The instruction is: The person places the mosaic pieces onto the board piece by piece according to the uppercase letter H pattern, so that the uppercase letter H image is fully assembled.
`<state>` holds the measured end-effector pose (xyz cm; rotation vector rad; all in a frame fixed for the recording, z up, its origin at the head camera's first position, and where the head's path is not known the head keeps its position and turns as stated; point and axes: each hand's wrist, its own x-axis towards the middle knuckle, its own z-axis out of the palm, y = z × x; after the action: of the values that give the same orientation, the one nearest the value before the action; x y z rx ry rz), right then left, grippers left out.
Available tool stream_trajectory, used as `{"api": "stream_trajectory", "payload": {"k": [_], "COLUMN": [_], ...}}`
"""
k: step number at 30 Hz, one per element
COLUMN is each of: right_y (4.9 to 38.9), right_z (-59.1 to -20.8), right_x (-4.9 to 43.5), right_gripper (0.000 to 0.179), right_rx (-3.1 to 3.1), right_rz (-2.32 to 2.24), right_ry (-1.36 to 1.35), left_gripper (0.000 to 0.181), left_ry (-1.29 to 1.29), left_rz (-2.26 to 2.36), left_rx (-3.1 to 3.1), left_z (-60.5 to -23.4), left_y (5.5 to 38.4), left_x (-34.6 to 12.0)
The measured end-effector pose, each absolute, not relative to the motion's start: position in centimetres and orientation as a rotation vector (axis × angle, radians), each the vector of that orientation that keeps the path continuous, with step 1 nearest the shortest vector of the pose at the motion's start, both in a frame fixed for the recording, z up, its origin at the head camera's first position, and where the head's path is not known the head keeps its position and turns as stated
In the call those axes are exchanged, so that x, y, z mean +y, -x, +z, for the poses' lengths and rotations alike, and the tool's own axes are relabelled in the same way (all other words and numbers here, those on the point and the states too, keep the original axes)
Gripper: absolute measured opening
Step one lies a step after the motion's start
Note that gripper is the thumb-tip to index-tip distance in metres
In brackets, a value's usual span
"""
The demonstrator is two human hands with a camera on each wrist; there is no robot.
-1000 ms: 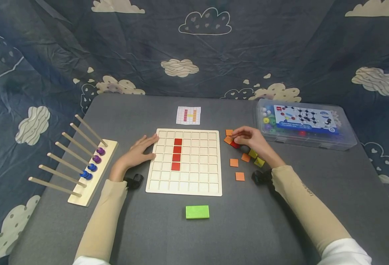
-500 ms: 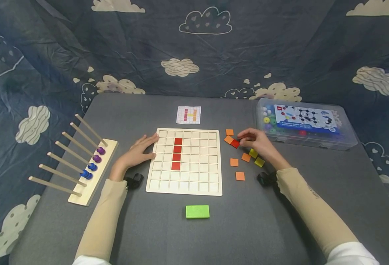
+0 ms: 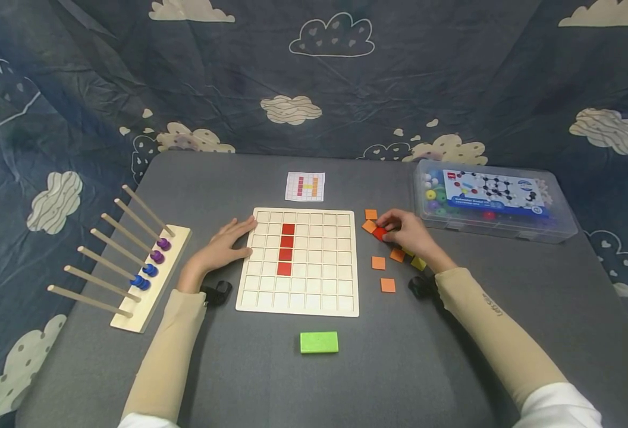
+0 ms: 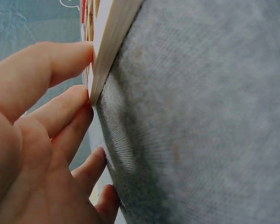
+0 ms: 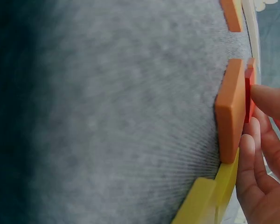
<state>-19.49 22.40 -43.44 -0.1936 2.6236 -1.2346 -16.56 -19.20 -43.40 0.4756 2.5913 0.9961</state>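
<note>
A pale wooden grid board (image 3: pixel 325 297) lies flat, with a short column of red tiles (image 3: pixel 285 254) in its left part. My left hand (image 3: pixel 219 249) rests at the board's left edge, fingers spread; in the left wrist view its thumb and fingertips touch the board's side (image 4: pixel 107 51). Right of the board my right hand (image 3: pixel 407 233) has thumb and fingers at a loose red square tile (image 3: pixel 380 233). The right wrist view shows the thumb against that red tile (image 5: pixel 248 93), beside an orange tile (image 5: pixel 231 109). Yellow tiles (image 3: pixel 418 263) lie partly under the right hand.
A pattern card (image 3: pixel 304 186) lies behind the board, a green block (image 3: pixel 319 342) in front. Several orange tiles (image 3: pixel 378 263) lie on the right. A peg stand (image 3: pixel 150 297) with beads stands left, a clear plastic box (image 3: pixel 496 229) at back right.
My right hand drew back a little from the loose tiles, uncovering the red one, then came forward-left onto it again. The left hand and the board have stayed still.
</note>
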Motion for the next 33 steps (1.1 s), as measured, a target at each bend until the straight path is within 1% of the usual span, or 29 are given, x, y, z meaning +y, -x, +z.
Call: {"api": "stream_trajectory", "payload": {"k": [5, 10, 18, 24, 29, 33], "right_y": [19.3, 19.0, 18.6, 18.2, 17.9, 17.6], "right_z": [-43.4, -43.2, -41.9, -41.2, -41.1, -41.1], "right_x": [22.5, 22.8, 22.4, 20.6, 18.2, 15.9], "right_gripper": [0.026, 0.020, 0.015, 0.018, 0.016, 0.014], "right_rx": [2.660, 2.651, 2.593, 2.489, 2.360, 2.293], "right_rz": [-1.194, -1.181, -1.232, -1.354, -1.465, -1.458], "right_ry": [0.196, 0.204, 0.195, 0.246, 0.363, 0.474], "left_gripper": [0.069, 0.070, 0.070, 0.070, 0.070, 0.070], "left_ry": [-0.475, -0.470, -0.478, -0.474, -0.468, -0.472], "left_rz": [0.994, 0.992, 0.993, 0.992, 0.988, 0.985], "left_rx": [2.594, 2.595, 2.594, 2.595, 2.598, 2.603], "left_z": [-43.4, -43.5, -43.4, -43.4, -43.4, -43.5], "left_y": [16.5, 16.5, 16.5, 16.5, 16.6, 16.6], "left_x": [-19.2, -19.2, -19.2, -19.1, -19.1, -19.1]}}
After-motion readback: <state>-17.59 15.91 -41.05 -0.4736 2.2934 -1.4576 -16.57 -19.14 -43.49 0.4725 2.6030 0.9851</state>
